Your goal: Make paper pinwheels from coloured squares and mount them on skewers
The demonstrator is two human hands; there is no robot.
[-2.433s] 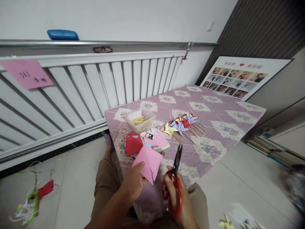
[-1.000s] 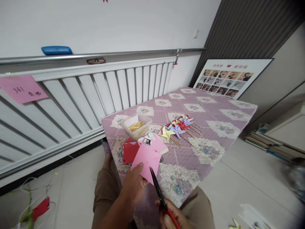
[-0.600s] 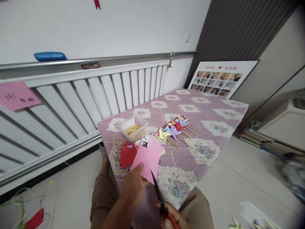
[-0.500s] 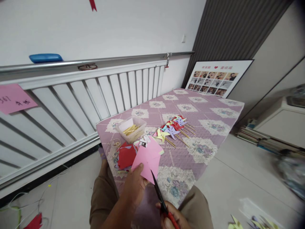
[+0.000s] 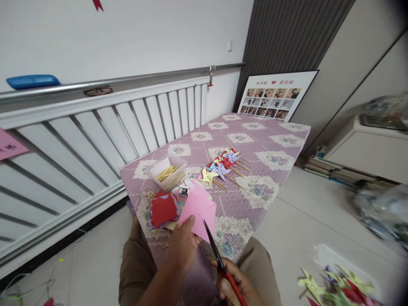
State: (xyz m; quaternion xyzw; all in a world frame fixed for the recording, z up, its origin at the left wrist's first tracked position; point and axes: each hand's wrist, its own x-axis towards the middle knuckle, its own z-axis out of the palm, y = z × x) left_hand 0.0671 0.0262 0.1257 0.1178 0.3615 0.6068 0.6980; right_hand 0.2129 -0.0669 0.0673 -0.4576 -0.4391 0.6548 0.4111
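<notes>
My left hand [image 5: 184,241] grips a pink paper square [image 5: 200,208] along its near left edge, thumb on top. A slit shows near the paper's right corner. In my right hand [image 5: 237,282] is a pair of scissors [image 5: 219,261] with red handles and dark blades. Their blades look closed, and the tip lies at the pink paper's lower part. Left of the paper sits a stack of coloured paper squares [image 5: 164,209], red on top. Just behind it is a small box with dark, shiny bits [image 5: 184,191].
A plastic tub [image 5: 155,171] of thin sticks stands on the flowered tablecloth [image 5: 267,131]. Several finished pinwheels [image 5: 221,170] lie to its right, and more pinwheels [image 5: 334,287] are down at the lower right. A white radiator [image 5: 127,131] runs along the left.
The view has swung to the right, showing more pinwheels at the lower right. The slit near the pink paper's right corner shows more clearly. Both hands keep their hold.
</notes>
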